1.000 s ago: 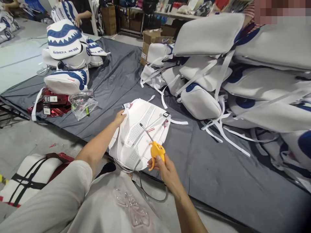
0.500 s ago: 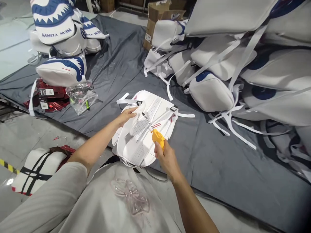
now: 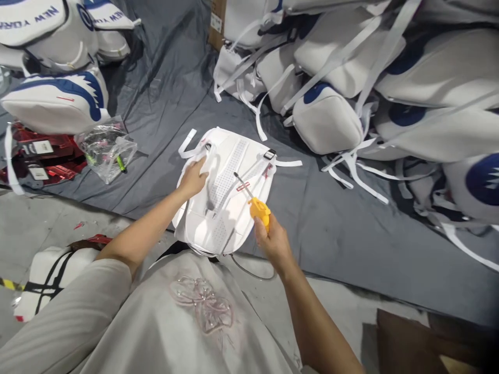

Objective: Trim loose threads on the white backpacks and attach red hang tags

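A white backpack [image 3: 244, 148] lies back side up on the grey cloth, with perforated padding and shoulder straps showing. My left hand [image 3: 194, 179] is closed around the left shoulder strap [image 3: 213, 169], near its upper buckle; some fingertips are hidden. In my right hand [image 3: 275, 239] is a yellow-handled tool [image 3: 259, 210] with a thin metal shaft and a dark tip. The shaft points up and left over the backpack, by a small red outlined label [image 3: 243, 186]. I cannot tell whether the tip touches the fabric.
White and blue bags [image 3: 327, 122] are piled at the right, straps trailing. More bags [image 3: 58, 101] stand at the left beside red packets [image 3: 42, 156] and a clear plastic bag [image 3: 109, 150]. A white bundle with black straps [image 3: 50, 272] sits on the floor. A grey cord [image 3: 253, 274] hangs below the backpack.
The view has tilted down and turned right. My left hand has changed its hold on the strap, its fingers now more curled. The tool tip has moved right across the backpack towards the red label.
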{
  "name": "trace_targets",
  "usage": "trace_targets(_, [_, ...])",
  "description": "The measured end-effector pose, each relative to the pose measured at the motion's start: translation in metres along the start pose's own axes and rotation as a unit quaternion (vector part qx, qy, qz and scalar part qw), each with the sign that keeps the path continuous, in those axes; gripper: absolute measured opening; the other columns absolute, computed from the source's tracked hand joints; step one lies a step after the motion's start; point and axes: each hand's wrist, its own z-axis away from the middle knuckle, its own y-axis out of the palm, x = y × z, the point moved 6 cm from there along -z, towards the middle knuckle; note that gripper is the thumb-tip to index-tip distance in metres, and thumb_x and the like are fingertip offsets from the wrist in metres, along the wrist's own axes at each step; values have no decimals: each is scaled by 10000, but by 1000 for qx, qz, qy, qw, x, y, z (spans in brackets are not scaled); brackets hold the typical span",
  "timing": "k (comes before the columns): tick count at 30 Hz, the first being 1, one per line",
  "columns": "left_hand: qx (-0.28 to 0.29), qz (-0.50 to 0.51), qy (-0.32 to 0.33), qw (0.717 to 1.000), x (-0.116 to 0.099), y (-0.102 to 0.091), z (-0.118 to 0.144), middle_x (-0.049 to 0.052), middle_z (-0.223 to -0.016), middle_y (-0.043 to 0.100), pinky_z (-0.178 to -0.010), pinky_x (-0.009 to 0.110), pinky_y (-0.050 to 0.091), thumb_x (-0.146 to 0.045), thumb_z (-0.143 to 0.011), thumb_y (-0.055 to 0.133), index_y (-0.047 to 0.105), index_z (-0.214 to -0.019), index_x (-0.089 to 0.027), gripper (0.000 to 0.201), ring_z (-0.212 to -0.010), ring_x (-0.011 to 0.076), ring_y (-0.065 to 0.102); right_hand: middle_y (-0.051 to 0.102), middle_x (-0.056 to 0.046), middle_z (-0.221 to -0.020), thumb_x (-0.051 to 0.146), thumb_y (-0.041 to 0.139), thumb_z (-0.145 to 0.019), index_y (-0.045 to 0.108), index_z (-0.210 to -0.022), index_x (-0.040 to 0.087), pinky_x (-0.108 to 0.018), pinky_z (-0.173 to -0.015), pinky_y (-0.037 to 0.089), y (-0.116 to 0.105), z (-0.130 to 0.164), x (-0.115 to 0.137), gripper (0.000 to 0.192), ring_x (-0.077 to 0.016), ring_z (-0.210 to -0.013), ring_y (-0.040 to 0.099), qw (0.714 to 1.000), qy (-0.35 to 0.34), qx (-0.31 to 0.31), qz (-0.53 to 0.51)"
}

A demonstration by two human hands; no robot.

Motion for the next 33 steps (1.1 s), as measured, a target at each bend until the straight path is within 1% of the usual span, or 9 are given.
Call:
trace_targets(2, [-49,-143,70,986,-22,10,23,153,-1625,300,-1230,588,96,-193,-841,651,454,-1496,-195,684,-1522,396,173,664,-43,-741,533,377,-959,559,-1190,194,-325,-626,457,-25,-8,-11,449,-240,-668,641,999,26,-29,31])
trace_targets(5, [66,-226,150,960,-37,68,77,157,-1673,167,-1224,601,101,-262,-885,614,377,-1539,-209,698,-1544,401,98,663,-53,-732,490,399,-980,579,-1148,190,-321,-636,447,-58,-21,-13,388,-231,-660,635,993,43,-61,93])
trace_targets(8, [191,-272,89,939,-15,127,125,241,-1658,148,-1192,625,201,-350,-811,721,311,-1565,-148,881,-1519,456,160,667,-62,-732,455,450,-974,605,-1116,189,-303,-599,427,-68,-18,-15,339,-216,-624,622,989,56,7,133])
trace_targets(10, [184,-269,29,945,3,143,136,265,-1651,148,-1194,625,203,-268,-787,731,296,-1566,-109,906,-1513,459,178,650,-43,-680,460,490,-954,616,-1075,191,-283,-538,410,-66,-1,-27,321,-188,-543,586,986,71,105,108])
trace_targets(13, [106,-61,-73,990,22,137,125,197,-1627,290,-1230,566,185,-162,-803,667,434,-1502,-144,737,-1519,400,212,577,10,-566,506,519,-924,608,-1006,193,-258,-440,377,-76,33,-57,335,-145,-428,495,979,126,158,41])
trace_targets(18, [79,184,-201,959,43,113,98,168,-1166,717,-978,481,528,-404,-879,632,661,-1205,-139,421,-1103,335,668,549,18,-523,624,591,-862,620,-860,187,-265,-472,442,-81,43,-71,438,-138,-451,505,970,72,215,-87])
trace_targets(23, [74,253,-243,934,58,108,91,128,-848,747,-819,417,579,-431,-787,739,689,-996,-114,384,-798,259,710,510,46,-548,494,503,-945,594,-1120,166,-241,-441,403,-91,-13,-49,383,-120,-426,475,996,27,2,-81])
trace_targets(29, [38,265,-240,933,62,130,65,53,-766,727,-839,385,553,-359,-758,762,718,-978,-148,308,-857,257,702,543,36,-519,455,507,-952,594,-1252,178,-264,-475,401,-71,6,-51,418,-151,-425,487,964,12,261,49])
trace_targets(33, [29,258,-178,949,21,156,28,12,-928,750,-1009,364,471,-216,-777,732,752,-951,-212,175,-1127,273,637,669,-52,-700,477,477,-975,627,-1249,166,-303,-606,446,-101,13,-67,441,-207,-597,614,982,51,69,170])
